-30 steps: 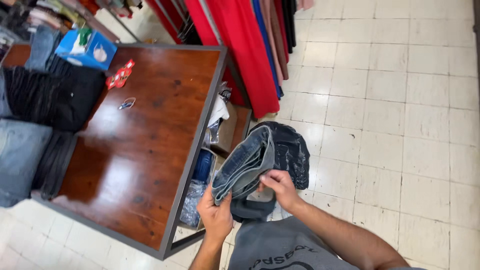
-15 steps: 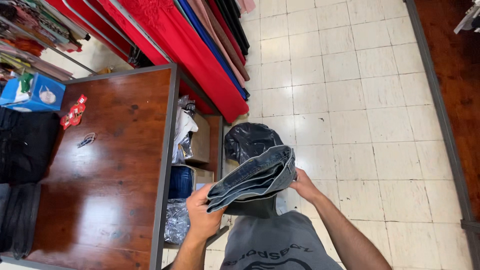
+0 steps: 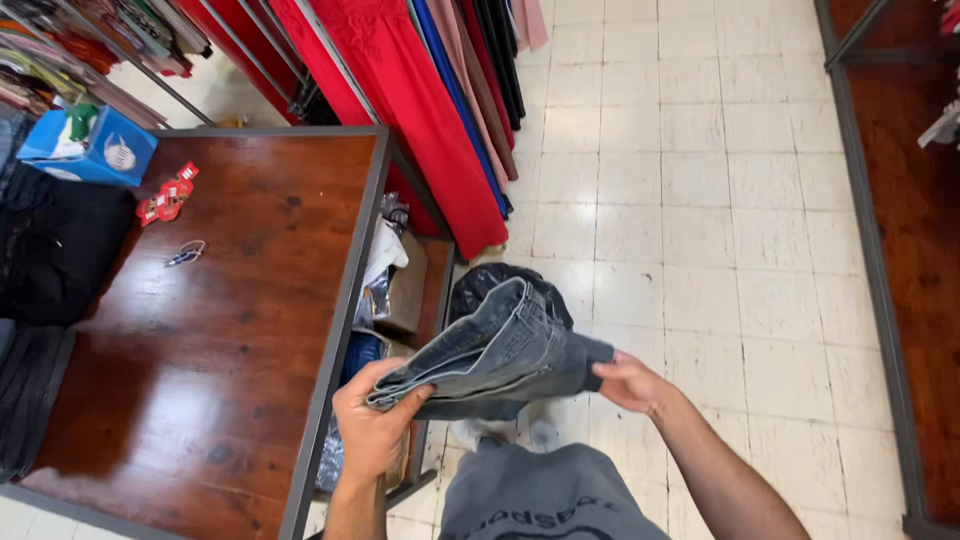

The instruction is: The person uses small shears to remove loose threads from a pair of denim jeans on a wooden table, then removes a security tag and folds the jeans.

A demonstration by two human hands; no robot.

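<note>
A pair of grey-blue jeans (image 3: 497,355) is bunched and folded in front of me, held above the floor. My left hand (image 3: 372,425) grips its lower left end from underneath. At the other end, my right hand (image 3: 628,382) pinches the dark right edge of the cloth. A black plastic bag (image 3: 482,283) lies on the floor just behind the jeans, partly hidden by them.
A wooden table (image 3: 215,330) with a grey metal rim stands at my left, carrying dark folded clothes (image 3: 55,255), a blue box (image 3: 92,150) and small red tags (image 3: 168,198). Red and dark garments (image 3: 420,110) hang beyond it. Boxes sit under the table. Pale tiled floor (image 3: 700,200) stretches right.
The jeans have been turned and spread wider between my hands. My right hand has moved out to the right end. My view has swung left, showing more of the table.
</note>
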